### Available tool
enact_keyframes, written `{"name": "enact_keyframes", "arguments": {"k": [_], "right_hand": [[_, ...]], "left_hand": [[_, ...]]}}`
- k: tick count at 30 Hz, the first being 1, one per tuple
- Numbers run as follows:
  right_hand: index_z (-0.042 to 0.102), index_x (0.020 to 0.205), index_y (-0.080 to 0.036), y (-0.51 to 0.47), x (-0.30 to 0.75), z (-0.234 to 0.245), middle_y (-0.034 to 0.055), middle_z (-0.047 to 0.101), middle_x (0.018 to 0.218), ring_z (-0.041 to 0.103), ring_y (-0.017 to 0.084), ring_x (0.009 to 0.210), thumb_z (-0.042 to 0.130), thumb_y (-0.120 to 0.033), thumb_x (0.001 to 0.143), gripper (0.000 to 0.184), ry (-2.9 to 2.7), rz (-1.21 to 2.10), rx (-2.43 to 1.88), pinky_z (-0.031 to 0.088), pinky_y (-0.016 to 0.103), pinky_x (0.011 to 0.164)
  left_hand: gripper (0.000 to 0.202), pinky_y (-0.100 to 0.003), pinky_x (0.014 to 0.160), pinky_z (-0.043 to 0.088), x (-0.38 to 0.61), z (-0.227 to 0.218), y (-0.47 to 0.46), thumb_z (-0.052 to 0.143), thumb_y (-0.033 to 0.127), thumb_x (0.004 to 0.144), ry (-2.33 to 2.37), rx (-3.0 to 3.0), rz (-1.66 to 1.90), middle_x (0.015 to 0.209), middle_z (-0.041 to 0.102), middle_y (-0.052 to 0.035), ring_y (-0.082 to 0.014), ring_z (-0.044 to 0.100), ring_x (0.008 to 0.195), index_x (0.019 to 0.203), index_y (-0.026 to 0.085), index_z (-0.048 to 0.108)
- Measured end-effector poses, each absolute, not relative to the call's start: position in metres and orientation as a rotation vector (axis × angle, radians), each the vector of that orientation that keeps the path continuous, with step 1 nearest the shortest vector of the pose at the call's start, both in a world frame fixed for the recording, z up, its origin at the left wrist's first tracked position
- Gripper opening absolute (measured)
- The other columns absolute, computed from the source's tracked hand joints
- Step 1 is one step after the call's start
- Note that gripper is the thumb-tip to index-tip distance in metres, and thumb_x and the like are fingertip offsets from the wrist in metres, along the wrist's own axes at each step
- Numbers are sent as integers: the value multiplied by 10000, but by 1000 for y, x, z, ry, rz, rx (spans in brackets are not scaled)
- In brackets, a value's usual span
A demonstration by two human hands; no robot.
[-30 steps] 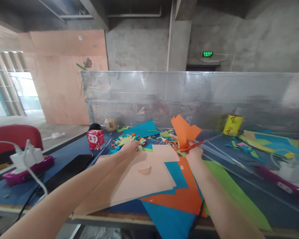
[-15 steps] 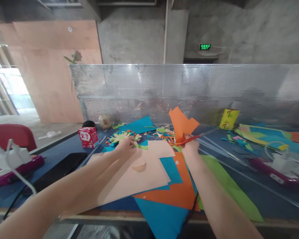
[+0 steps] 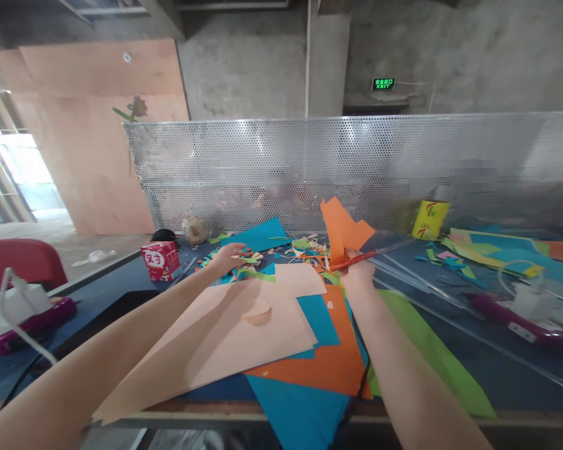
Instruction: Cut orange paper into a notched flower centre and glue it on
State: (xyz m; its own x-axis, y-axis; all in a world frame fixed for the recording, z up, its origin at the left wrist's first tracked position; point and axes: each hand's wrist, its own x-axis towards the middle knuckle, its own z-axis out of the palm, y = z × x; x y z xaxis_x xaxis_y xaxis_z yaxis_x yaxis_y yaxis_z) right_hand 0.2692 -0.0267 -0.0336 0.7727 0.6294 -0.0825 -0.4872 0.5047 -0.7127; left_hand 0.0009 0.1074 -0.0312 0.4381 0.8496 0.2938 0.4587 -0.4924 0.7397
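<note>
My left hand (image 3: pixel 229 256) is over a fringed paper flower (image 3: pixel 254 257) of green, cream, blue and orange strips, covering much of it. Its fingers are apart and slightly bent, and no firm grip shows. In my right hand (image 3: pixel 359 272) are scissors with red-orange handles (image 3: pixel 365 257), their blades pointing right. The same hand holds an orange paper piece (image 3: pixel 342 226) upright. Between my arms lies a large pale pink sheet (image 3: pixel 220 337), with a small curved pale scrap (image 3: pixel 257 312) on top.
Orange (image 3: pixel 319 374) and blue sheets (image 3: pixel 300 406) lie under the pink one, the blue overhanging the front edge. A green sheet (image 3: pixel 436 350), clear rods (image 3: pixel 417 281) and power strips lie around. A red box (image 3: pixel 160 260), yellow box (image 3: pixel 430 220) and perforated screen (image 3: pixel 291 156) stand farther back.
My left hand has moved left and slightly up from the flower's right side, now covering more of it. My right hand still holds the scissors and orange paper. The view has shifted slightly.
</note>
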Motion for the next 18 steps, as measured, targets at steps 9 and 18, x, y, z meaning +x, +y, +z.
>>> {"name": "enact_keyframes", "arguments": {"k": [9,18], "right_hand": [[511,1130,-154,-35,266,-23,73,551,1117,574,189,922,515,-286,863,298,-95,780,-866,493,388,763],[526,1097,-147,-36,261,-20,62,573,1057,590,165,853,516,-270,863,264,-122,837,-893,511,346,706]], "left_hand": [[556,-298,601,485,9,-3,108,650,376,612,944,2278,813,1038,641,-134,-214,636,751,1103,135,545],[456,-275,773,448,7,-43,92,545,193,621,1013,2593,563,1073,624,-68,-196,609,854,1076,196,584]]}}
